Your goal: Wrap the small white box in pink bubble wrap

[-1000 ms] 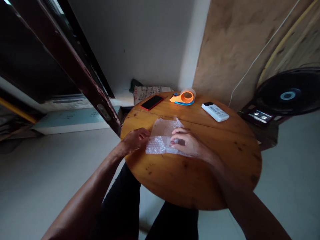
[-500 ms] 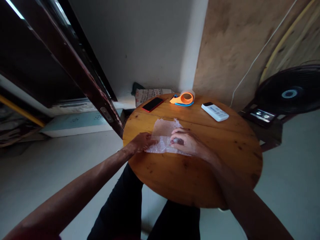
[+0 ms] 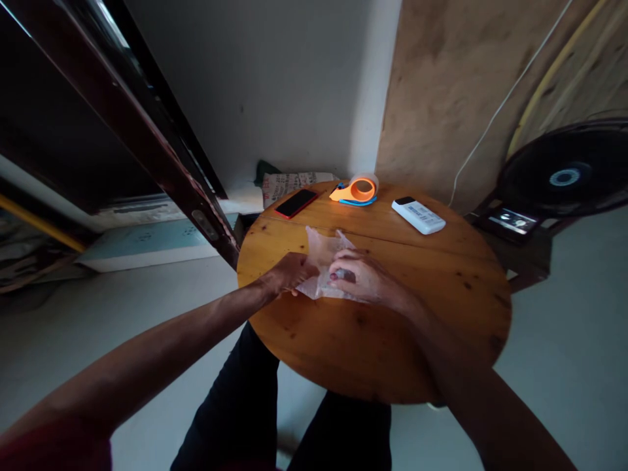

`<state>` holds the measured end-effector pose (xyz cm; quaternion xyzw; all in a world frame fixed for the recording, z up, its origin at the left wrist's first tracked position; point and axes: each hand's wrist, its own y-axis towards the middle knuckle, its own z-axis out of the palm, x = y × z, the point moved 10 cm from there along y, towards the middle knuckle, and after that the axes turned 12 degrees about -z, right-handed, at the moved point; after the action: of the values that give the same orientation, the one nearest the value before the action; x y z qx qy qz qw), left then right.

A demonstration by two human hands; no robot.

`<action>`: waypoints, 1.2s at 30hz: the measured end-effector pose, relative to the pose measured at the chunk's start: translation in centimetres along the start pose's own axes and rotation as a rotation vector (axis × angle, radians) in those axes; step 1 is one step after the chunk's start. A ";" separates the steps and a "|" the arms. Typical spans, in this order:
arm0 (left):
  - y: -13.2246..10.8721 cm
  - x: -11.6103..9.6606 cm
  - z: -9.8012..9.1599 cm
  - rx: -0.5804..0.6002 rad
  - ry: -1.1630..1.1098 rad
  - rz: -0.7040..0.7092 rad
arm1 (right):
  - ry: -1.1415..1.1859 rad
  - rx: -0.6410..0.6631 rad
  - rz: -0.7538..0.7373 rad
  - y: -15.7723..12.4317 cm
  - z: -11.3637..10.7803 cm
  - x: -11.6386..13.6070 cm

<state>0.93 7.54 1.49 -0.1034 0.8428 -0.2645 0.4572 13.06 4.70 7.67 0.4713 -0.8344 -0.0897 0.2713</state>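
Observation:
A sheet of clear bubble wrap (image 3: 324, 247) lies on the round wooden table in front of me, its far corners lifted. At its left edge my left hand (image 3: 290, 271) is closed, with the edge pinched and folded inward in the fingers. My right hand (image 3: 366, 278) rests on the right part of the wrap, its fingers curled round a small greyish, partly see-through thing (image 3: 348, 275) with a reddish spot at its left end. The fingers and folds of wrap hide most of it, so I cannot tell its kind.
On the round wooden table (image 3: 422, 314), toward the back, lie a red-edged phone (image 3: 296, 203), an orange tape dispenser (image 3: 360, 190) with clear tape, and a white device (image 3: 418, 216) with a dark end. A black fan (image 3: 564, 173) stands at the right, and a dark door frame (image 3: 161, 144) at the left.
My left hand has moved inward to the right and turned over, pulling the wrap's left side in so that the sheet looks narrower. My right hand has stayed nearly in place.

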 end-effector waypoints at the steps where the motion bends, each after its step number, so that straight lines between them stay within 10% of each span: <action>1: -0.1 -0.3 0.4 0.031 -0.022 -0.007 | -0.002 0.002 0.001 0.0 0.1 -0.1; 14: -2.0 -1.7 1.8 0.255 -0.323 0.175 | 0.019 -0.019 -0.019 -0.1 0.3 -0.4; 23: -6.4 -4.5 2.2 -0.361 0.232 0.899 | -0.022 0.090 0.177 -1.3 -0.4 -1.7; 30: -7.0 -3.9 2.3 -0.518 0.275 1.057 | 0.020 -0.039 0.310 -2.6 -4.6 -3.3; 36: -6.7 -3.9 2.6 -0.507 0.281 1.038 | -0.004 0.032 0.292 -3.3 -3.7 -3.9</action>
<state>4.84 2.65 6.72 0.2523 0.8725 0.1920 0.3719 19.11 6.61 8.01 0.3490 -0.8959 -0.0370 0.2723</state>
